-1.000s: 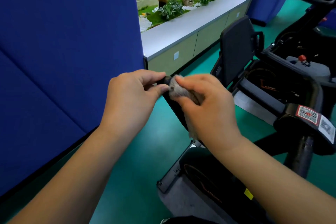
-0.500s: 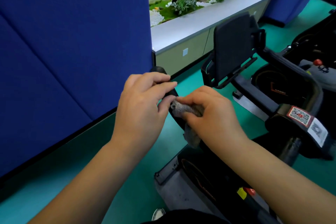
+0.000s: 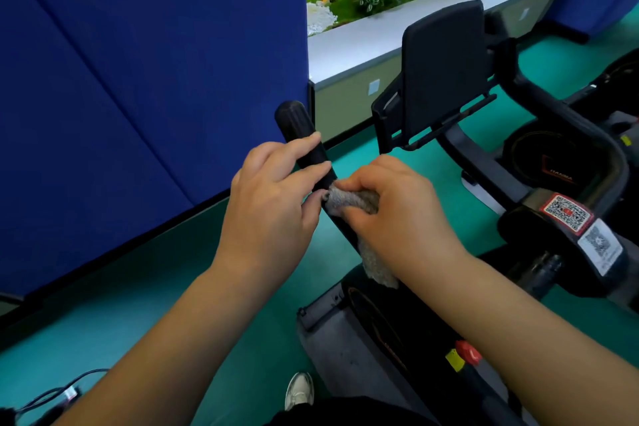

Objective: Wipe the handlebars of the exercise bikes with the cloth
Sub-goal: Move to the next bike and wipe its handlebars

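A black handlebar [image 3: 300, 130] of the exercise bike slants up to the left in the middle of the head view, its rounded end bare. My left hand [image 3: 273, 207] rests on the bar with fingers laid across its upper part. My right hand [image 3: 397, 214] presses a grey-brown cloth [image 3: 349, 200] around the bar just below the left fingers. A loose end of the cloth [image 3: 377, 266] hangs down under the right wrist. The bar's lower part is hidden behind my hands.
A blue padded partition [image 3: 138, 79] stands close on the left. The bike's black console back [image 3: 446, 66] and curved right bar [image 3: 587, 135] sit to the right, with QR stickers [image 3: 567, 213]. A grey cabinet [image 3: 380, 45] with plants lies beyond. Green floor, cables [image 3: 52, 394] and a shoe [image 3: 299, 391] below.
My right hand has slid the cloth down the handlebar, away from its tip, and the bar's black end now shows. The left hand stays on the bar. The view has tilted downwards.
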`<state>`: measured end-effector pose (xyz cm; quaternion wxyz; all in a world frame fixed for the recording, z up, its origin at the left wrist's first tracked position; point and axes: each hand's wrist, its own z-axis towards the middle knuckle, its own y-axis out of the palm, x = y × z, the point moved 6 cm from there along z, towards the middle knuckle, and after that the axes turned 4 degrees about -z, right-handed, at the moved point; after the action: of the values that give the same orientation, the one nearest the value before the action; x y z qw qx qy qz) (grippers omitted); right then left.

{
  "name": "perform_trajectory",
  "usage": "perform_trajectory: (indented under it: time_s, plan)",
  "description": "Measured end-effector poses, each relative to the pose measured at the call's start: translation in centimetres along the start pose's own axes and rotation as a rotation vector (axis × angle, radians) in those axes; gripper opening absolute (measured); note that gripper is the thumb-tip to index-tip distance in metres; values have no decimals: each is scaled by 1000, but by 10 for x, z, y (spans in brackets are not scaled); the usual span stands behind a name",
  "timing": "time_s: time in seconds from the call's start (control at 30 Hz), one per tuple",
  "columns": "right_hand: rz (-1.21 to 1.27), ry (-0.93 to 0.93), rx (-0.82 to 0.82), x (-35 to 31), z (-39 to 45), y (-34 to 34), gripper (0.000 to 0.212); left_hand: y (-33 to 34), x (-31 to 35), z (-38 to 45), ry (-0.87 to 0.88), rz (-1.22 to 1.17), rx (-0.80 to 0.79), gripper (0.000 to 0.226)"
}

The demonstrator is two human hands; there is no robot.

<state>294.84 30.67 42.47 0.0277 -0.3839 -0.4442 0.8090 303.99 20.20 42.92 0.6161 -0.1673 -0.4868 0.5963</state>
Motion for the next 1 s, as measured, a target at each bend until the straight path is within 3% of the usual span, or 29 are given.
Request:
perform_trajectory:
  time_s: [0.23,0.43,0.67,1.0]
  plan:
    - [66,68,-66,20,-37,-24,23,2,5,-2,-27,16,26,29]
    - [9,13,-46,7,-17,-9,22,6,12,-2,-63,33,57,28]
    - [11,-28,-177,26,-63,-35,26,12,20,-8,-104,38,68,27]
    - [108,-24,-105,33,-62,-31,24,26,48,-28,-163,-39,7,20]
